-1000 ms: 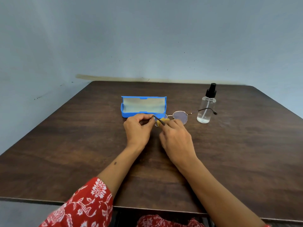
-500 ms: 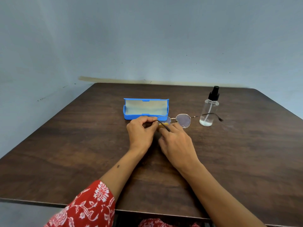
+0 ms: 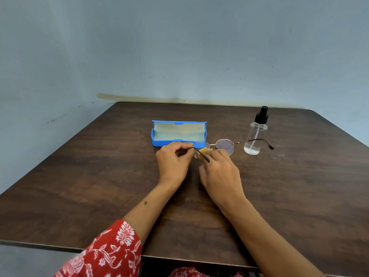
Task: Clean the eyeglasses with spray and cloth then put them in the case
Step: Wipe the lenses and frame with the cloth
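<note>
Eyeglasses (image 3: 225,145) | long axis left-right | left hand (image 3: 173,160) pinches temple

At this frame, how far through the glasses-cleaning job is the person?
Midway. Looks done: the spray bottle stands set aside on the table; whether it was used isn't shown. In hand: the left hand holds the eyeglasses near one lens while the right hand presses the yellow cloth against it. Left: the other lens appears untouched, and the open blue case holds no glasses.
</note>
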